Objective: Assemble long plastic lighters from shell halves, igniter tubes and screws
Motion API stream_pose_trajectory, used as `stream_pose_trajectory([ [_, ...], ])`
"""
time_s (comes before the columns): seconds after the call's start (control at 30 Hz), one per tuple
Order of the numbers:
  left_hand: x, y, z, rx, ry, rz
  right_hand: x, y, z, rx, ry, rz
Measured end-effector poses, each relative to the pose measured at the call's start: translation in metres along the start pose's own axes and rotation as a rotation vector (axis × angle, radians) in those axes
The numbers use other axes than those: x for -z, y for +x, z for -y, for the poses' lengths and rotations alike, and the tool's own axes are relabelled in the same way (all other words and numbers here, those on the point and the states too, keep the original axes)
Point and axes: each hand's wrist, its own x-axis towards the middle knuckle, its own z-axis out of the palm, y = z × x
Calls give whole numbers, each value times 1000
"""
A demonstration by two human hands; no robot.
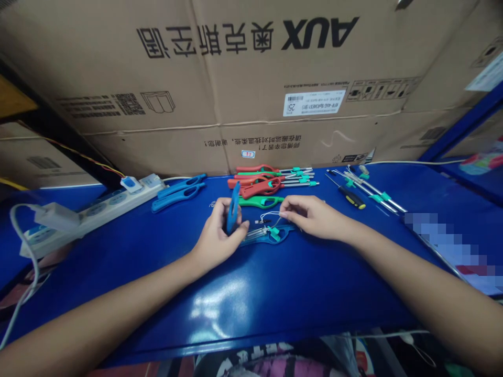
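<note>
My left hand (222,235) is closed around an upright blue plastic casing (233,208). Below and to its right, another blue casing (278,236) lies on the blue table, with a clear part and a green piece (274,231) in it. A thin white wire (270,213) leads from a small black part (262,222) to the pinched fingertips of my right hand (304,213). Just behind my hands lies a green lighter (257,202), partly hidden, and beyond it a pile of red lighters (261,186) with metal tubes.
Two blue casings (178,192) lie at the left beside a white power strip (98,209). A black and yellow screwdriver (351,198) and metal tubes with green pieces (375,192) are at the right. A large cardboard box (176,146) stands behind.
</note>
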Motion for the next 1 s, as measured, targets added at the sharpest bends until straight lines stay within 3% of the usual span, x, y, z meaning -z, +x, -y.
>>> stream_pose_trajectory([
  [0.13, 3, 0, -5, -69, 239, 170, -2, -2, 4, 176, -104, -32],
  [0.23, 1, 1, -3, -123, 298, 240, -3, -3, 5, 247, -148, -9],
  [0.43, 1, 3, 2, -112, 228, 238, 2, -2, -4, 239, -264, 31],
  [0.7, 21, 20, 4, -170, 407, 316, 11, 2, -9, 244, -176, 13],
  [0.87, 31, 30, 10, 9, 280, 200, 29, 2, -14, 106, -181, -120],
  [1.0, 21, 27, -7, 195, 28, 91, 21, -1, 0, 94, 0, -160],
])
